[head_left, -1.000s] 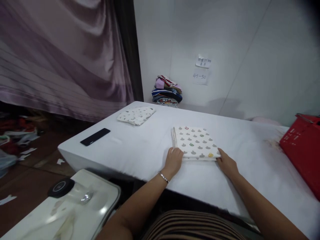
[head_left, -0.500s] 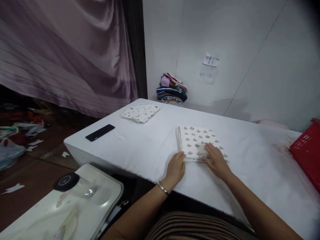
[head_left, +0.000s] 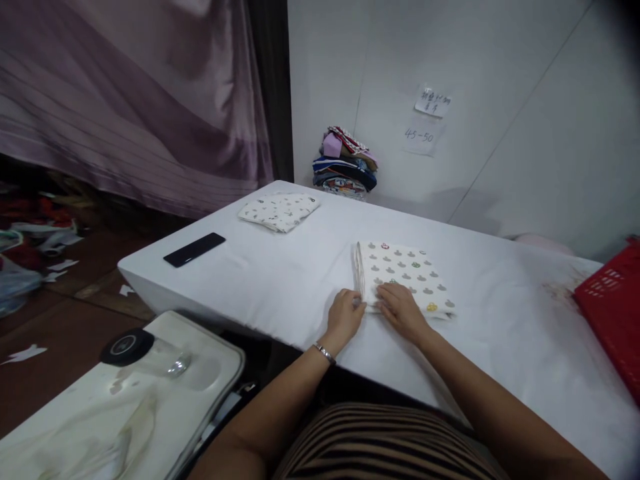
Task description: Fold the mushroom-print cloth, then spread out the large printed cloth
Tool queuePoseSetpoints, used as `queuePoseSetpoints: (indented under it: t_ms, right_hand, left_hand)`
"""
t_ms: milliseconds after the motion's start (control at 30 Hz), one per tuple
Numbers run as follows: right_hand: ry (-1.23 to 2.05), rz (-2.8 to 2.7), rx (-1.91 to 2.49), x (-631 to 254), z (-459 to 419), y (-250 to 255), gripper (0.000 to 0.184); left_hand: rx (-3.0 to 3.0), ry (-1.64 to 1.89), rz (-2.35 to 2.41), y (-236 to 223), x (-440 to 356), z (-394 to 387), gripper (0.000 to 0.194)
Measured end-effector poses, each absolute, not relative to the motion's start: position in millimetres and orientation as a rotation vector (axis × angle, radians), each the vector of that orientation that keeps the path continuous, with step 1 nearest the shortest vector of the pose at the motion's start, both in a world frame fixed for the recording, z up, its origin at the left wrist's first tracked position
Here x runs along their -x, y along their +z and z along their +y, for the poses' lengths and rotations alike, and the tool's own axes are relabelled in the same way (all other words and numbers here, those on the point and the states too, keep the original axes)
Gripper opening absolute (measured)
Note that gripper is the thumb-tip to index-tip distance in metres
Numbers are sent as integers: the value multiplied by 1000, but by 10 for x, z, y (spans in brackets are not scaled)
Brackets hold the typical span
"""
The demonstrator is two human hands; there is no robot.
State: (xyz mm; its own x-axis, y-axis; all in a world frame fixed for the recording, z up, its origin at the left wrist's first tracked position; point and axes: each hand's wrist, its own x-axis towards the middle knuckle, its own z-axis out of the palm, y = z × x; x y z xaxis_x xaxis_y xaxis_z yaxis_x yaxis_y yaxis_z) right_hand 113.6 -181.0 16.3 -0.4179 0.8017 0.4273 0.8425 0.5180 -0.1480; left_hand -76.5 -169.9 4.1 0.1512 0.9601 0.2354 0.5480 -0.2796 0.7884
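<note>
A folded white cloth [head_left: 407, 277] printed with small grey and coloured shapes lies on the white table [head_left: 280, 280]. My left hand [head_left: 346, 315] rests at its near left corner, fingers curled against the folded edge. My right hand [head_left: 400, 310] lies flat on the cloth's near left part, fingers stretched out, close beside the left hand. A bracelet is on my left wrist.
A second folded printed cloth [head_left: 280, 211] and a black phone [head_left: 194, 249] lie at the table's far left. A stack of folded clothes [head_left: 345, 170] sits by the wall. A red basket [head_left: 613, 307] stands at the right. A white case [head_left: 125, 393] is at lower left.
My right hand has slid left across the cloth from its right corner to its near left part. My left hand has stayed at the left corner.
</note>
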Motion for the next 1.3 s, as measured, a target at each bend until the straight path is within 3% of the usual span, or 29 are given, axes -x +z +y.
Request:
queuePoseSetpoints:
  t_ms: [267,500,733,933,1300]
  right_hand:
    - [-73,-2320,1332,-890,-1710,85,31]
    - [-137,-2282,1432,-878,-1757,-14,43]
    - [229,-2259,1390,-980,-1661,26,47]
    - [186,-2069,1550,-1187,-886,251,41]
    - [316,-2320,1721,-1088,307,425,41]
  left_hand:
    - [-1889,964,1412,38,760,-1649,11]
    - [-1851,955,1415,62,724,-1634,6]
    - [-1920,900,1454,60,730,-1651,5]
    - [-1884,876,1479,98,720,-1634,21]
    - [-1897,814,1499,108,711,-1586,20]
